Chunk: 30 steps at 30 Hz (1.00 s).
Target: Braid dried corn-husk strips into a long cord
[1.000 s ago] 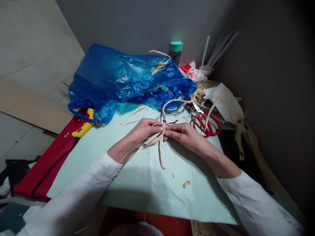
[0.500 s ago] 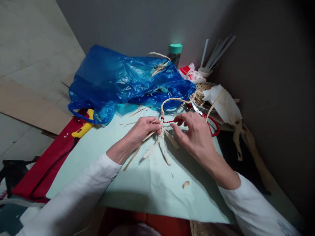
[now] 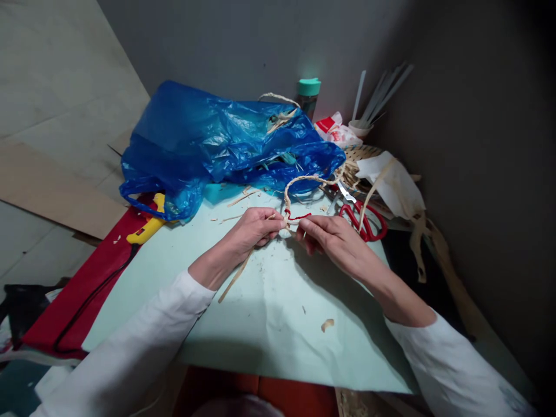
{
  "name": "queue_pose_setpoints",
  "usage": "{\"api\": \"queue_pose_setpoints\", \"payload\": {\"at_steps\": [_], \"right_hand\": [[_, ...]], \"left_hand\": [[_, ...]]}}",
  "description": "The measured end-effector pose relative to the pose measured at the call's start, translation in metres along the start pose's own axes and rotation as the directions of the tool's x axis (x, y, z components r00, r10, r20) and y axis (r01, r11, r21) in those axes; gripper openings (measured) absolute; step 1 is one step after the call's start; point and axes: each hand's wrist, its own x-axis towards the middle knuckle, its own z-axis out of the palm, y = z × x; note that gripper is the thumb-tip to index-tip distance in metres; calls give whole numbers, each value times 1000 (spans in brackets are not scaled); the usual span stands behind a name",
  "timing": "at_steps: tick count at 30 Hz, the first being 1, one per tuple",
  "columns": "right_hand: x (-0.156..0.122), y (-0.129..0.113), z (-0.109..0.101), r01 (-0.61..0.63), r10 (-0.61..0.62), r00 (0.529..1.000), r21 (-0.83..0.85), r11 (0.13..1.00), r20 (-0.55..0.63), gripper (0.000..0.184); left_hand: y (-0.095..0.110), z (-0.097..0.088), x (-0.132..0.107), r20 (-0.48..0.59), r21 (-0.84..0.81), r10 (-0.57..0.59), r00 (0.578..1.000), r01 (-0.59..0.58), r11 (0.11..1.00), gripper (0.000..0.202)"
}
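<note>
A braided cord of pale plant fibre [image 3: 309, 177] curves over the sheet towards my hands. My left hand [image 3: 254, 230] is closed, pinching the braid's lower end just below a thin red cord [image 3: 300, 218] tied around it. One flat loose fibre strip [image 3: 235, 278] sticks out beneath that hand. To the right, my right hand [image 3: 336, 236] is closed on pale fibre strands drawn out from the braid end; its curled fingers hide most of them. The red cord's free end lies just above its fingertips.
Red-handled scissors [image 3: 369, 223] lie right of my right hand. A blue plastic bag [image 3: 208, 133] fills the back, with a green-lidded jar [image 3: 308, 95] behind. A yellow-handled tool [image 3: 146, 228] with a black cable rests at left. Fibre scraps dot the pale green sheet [image 3: 269, 324].
My right hand has turned and closed, moving down and slightly left from the red cord. The strands that fanned downward are gathered to the right. More of the scissors shows.
</note>
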Motion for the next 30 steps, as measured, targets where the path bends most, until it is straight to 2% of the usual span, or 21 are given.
{"api": "queue_pose_setpoints", "payload": {"at_steps": [2,6,8,11,13,17,21,24,27,30], "right_hand": [[3,6,-4,-24,25,1000,-21,999,6,42],[9,17,-2,-85,85,996,-223,971,-12,40],[10,18,0,-69,62,998,-321,944,-31,35],[9,12,2,-1,-36,996,-411,912,-82,25],[8,5,4,11,-40,996,-345,938,-75,26],[7,-2,10,-32,30,999,-87,996,-20,25],[11,3,15,-60,59,996,-13,998,-73,22],[12,8,14,-67,69,995,45,997,-68,26],[10,8,12,-51,49,988,-9,999,-149,24],[7,4,13,35,-87,948,-171,985,-307,19]], "left_hand": [[-1,0,1,25,16,-16,1000,15,1000,17],[-3,0,3,83,12,-55,995,54,998,16],[-3,0,4,82,17,-58,995,57,998,15],[-3,0,4,51,51,-44,998,41,998,14],[-2,0,3,39,84,-18,999,14,996,14],[-2,0,2,48,113,27,998,-32,993,18],[-1,1,1,33,96,15,999,-18,995,18],[1,2,0,30,51,0,1000,-2,999,19],[3,4,-2,32,-32,-47,998,49,998,17],[2,7,-3,2,-56,-41,999,41,998,15]]}}
